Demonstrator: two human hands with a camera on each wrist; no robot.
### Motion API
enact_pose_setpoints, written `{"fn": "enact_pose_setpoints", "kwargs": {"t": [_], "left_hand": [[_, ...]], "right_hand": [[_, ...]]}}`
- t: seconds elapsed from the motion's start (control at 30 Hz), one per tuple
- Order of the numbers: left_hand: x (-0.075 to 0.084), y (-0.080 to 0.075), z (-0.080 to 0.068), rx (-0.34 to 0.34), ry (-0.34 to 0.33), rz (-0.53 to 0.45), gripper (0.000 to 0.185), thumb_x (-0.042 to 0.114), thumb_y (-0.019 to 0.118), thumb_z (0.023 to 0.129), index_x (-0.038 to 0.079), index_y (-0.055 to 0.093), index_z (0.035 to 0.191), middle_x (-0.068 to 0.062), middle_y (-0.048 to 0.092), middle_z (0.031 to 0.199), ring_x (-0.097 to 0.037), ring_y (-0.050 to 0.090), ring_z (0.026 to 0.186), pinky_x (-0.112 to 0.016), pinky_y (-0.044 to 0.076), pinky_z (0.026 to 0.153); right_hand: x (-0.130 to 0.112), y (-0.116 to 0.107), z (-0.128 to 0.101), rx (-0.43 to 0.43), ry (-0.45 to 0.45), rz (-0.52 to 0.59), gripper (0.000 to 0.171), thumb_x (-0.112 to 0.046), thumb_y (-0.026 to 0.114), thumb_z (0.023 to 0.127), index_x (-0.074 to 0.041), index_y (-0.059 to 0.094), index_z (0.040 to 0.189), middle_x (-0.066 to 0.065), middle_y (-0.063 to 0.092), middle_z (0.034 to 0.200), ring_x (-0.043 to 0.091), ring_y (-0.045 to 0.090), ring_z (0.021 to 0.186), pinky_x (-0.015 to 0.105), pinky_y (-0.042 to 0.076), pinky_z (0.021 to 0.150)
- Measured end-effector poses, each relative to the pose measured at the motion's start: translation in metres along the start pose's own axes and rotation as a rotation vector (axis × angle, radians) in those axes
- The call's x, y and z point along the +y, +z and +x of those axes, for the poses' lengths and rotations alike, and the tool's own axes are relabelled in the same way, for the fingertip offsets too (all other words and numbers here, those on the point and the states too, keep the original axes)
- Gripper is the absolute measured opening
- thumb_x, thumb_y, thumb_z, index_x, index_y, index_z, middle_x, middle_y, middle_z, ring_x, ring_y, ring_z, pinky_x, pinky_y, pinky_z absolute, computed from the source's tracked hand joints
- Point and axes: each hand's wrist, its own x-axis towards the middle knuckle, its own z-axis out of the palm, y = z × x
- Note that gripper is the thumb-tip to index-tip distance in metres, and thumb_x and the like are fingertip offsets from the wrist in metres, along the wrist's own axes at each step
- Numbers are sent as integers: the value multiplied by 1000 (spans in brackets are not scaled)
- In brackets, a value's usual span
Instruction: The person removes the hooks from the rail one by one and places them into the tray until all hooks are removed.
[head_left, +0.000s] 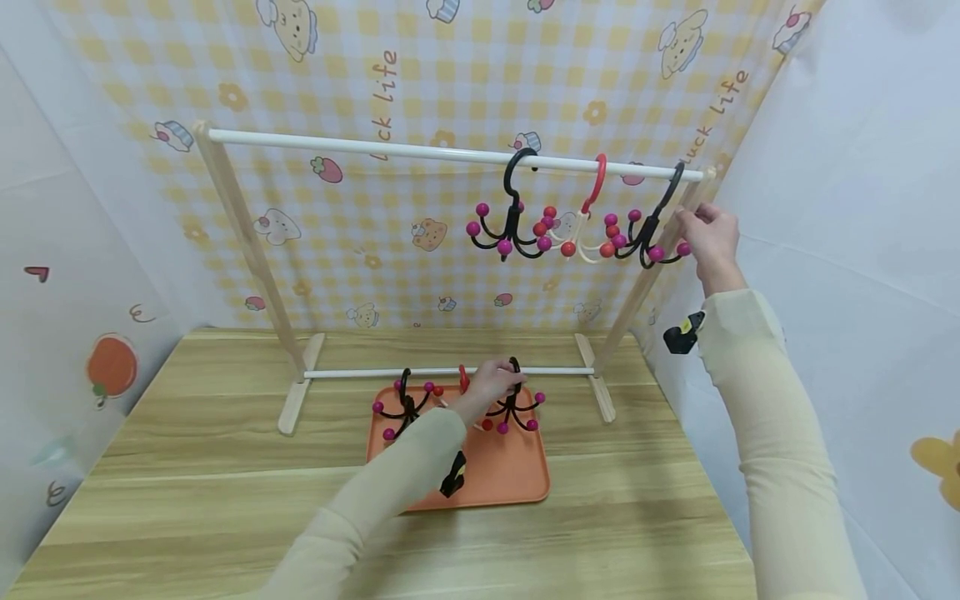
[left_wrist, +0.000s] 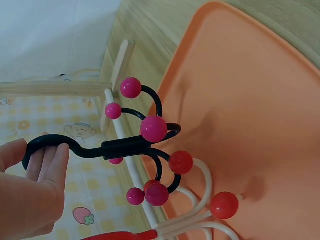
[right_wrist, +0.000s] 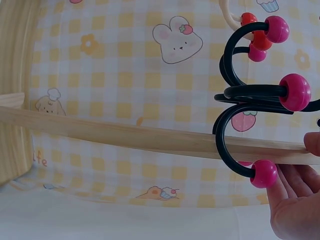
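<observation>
My left hand (head_left: 493,385) pinches the curved top of a black multi-arm hook hanger (left_wrist: 125,147) with pink ball tips, over the orange tray (head_left: 502,475). Beside it is a red-and-white hook hanger (left_wrist: 200,215) with red balls. Another black hook hanger (head_left: 408,407) is at the tray's left side. Up at the right, my right hand (head_left: 711,237) grips the wooden post (right_wrist: 150,137) of the rack, thumb on one side and fingers on the other. Close by that hand, a black hook hanger (head_left: 648,229) hangs from the white top bar (head_left: 337,145).
Farther left along the bar hang a red-and-white hook hanger (head_left: 597,187) and a black one (head_left: 513,221). The rack's lower white rod (head_left: 360,373) runs behind the tray. A left post (head_left: 247,242) and wooden feet (head_left: 291,408) stand on the wood-grain table (head_left: 187,483). Patterned cloth covers the back.
</observation>
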Motion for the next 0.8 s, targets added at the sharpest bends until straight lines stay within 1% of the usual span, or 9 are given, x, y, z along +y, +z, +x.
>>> {"fn": "enact_pose_setpoints", "kwargs": {"t": [0.1, 0.17, 0.23, 0.4, 0.47, 0.53, 0.63, 0.7, 0.8], "left_hand": [[-5, -2, 1, 17, -7, 16, 15, 5, 61, 82, -5, 52, 88, -14, 57, 90, -34, 55, 92, -41, 46, 79], [-8, -3, 2, 24, -6, 37, 17, 6, 61, 82, -5, 52, 92, -13, 57, 90, -32, 55, 92, -41, 45, 80], [-9, -4, 2, 26, -6, 47, 20, 7, 61, 83, -6, 52, 96, -13, 58, 92, -32, 55, 93, -43, 44, 82], [-12, -5, 2, 19, 11, 55, 19, 6, 60, 83, -7, 53, 95, -14, 57, 94, -34, 54, 95, -44, 44, 81], [-14, -5, 2, 19, 15, 57, 17, 6, 60, 83, -6, 53, 93, -14, 56, 93, -34, 54, 96, -44, 44, 81], [-15, -5, 1, 22, 19, 69, 16, 6, 61, 83, -6, 53, 90, -14, 55, 91, -34, 54, 95, -43, 45, 80], [-23, -7, 6, 16, 47, 60, 16, 8, 62, 82, -4, 53, 87, -13, 54, 88, -30, 56, 89, -38, 47, 77], [-25, -7, 6, 16, 53, 57, 16, 8, 63, 81, -3, 53, 86, -13, 55, 87, -27, 57, 86, -36, 48, 75], [-28, -8, 8, 13, 55, 35, 18, 6, 64, 81, -5, 52, 89, -13, 57, 88, -28, 57, 86, -38, 48, 76]], "right_hand": [[17, -3, 23, 30, 17, 31, 44, -36, 68, 76, -20, 58, 117, -1, 55, 116, 12, 52, 100, 35, 44, 83], [21, -3, 29, 48, 22, 12, 47, -41, 68, 74, -22, 58, 116, -3, 55, 116, 11, 52, 100, 37, 44, 84], [17, -2, 23, 38, 19, -28, 49, -43, 66, 75, -22, 56, 119, -2, 54, 118, 12, 52, 102, 36, 43, 86], [-5, 2, -7, -2, 6, -17, 47, -36, 63, 81, -19, 53, 123, 1, 51, 122, 16, 49, 106, 33, 41, 89], [-2, 0, -4, -5, 6, 45, 43, -31, 67, 78, -19, 57, 118, 0, 55, 116, 14, 53, 100, 31, 44, 84], [-5, 1, -9, -6, 0, 15, 42, -31, 67, 79, -18, 58, 117, 1, 56, 115, 13, 54, 98, 30, 45, 83], [-25, 7, -37, -1, 0, -43, 45, -34, 61, 82, -15, 54, 122, 5, 52, 120, 16, 51, 103, 30, 42, 87], [-45, 13, -63, -4, 9, -95, 49, -35, 55, 86, -12, 46, 129, 7, 45, 129, 17, 45, 112, 31, 36, 94], [-58, 18, -82, -4, 18, -73, 49, -31, 52, 88, -9, 42, 131, 9, 42, 132, 18, 42, 115, 31, 32, 96]]}}
